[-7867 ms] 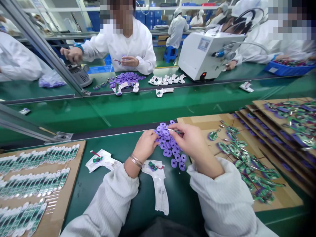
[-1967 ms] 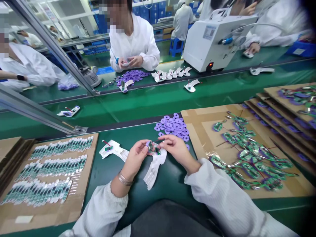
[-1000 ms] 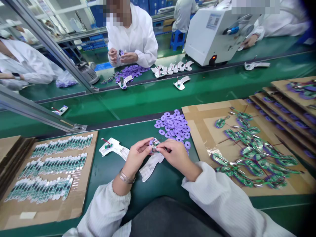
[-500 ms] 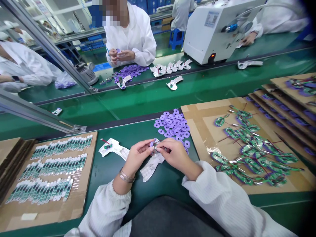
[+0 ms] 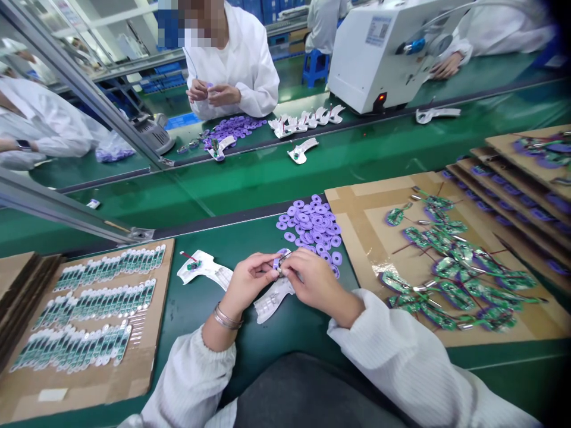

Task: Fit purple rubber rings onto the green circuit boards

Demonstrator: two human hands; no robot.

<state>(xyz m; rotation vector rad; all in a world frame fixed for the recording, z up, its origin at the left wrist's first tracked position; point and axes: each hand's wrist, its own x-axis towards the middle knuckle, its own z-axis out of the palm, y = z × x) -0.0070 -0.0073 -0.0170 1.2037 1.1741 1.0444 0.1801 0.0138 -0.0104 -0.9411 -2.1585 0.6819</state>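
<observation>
Moving in from the purple rings, our left hand and right hand are pinching a small part together over a white backing.

Our fingertips are closing on the part from both sides, mostly hiding it, so we are risking a drop if our grip slips. Just beyond, the pile of purple rings is sitting within reach of a careless knuckle, while our right sleeve is brushing near the cardboard sheet, where a drag could snag the wired boards.
</observation>
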